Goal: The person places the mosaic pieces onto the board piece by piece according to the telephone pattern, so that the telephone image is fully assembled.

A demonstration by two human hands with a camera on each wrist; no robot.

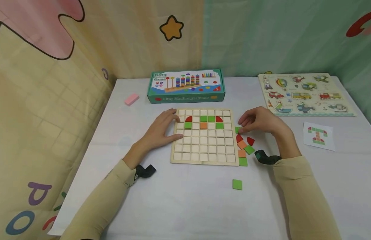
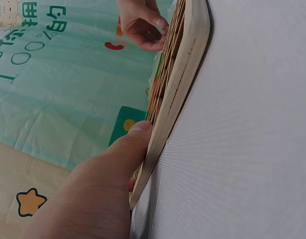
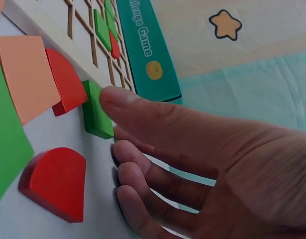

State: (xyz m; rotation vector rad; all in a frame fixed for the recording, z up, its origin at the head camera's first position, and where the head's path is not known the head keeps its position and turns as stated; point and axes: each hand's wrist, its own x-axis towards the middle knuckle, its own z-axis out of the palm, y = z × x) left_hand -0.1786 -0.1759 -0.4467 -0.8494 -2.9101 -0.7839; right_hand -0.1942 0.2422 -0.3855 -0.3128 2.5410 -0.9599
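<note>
Right hand (image 1: 258,120) touches a green square tile (image 3: 96,113), pinched or not I can't tell, so hold its sides while the spread left hand (image 1: 159,132) steadies the grid board (image 1: 204,148).

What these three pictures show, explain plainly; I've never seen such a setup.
No machine here, just a person's bare left hand and right hand. The wide picture comes from a camera worn on the head; the other two from one on each wrist. On the white table lie a gridded board holding coloured pieces, loose pieces beside it, a green box, a picture board, a small card and a pink block. The left rests on the board's left edge. The right is at a green piece; whether it's pinched is unclear.
</note>
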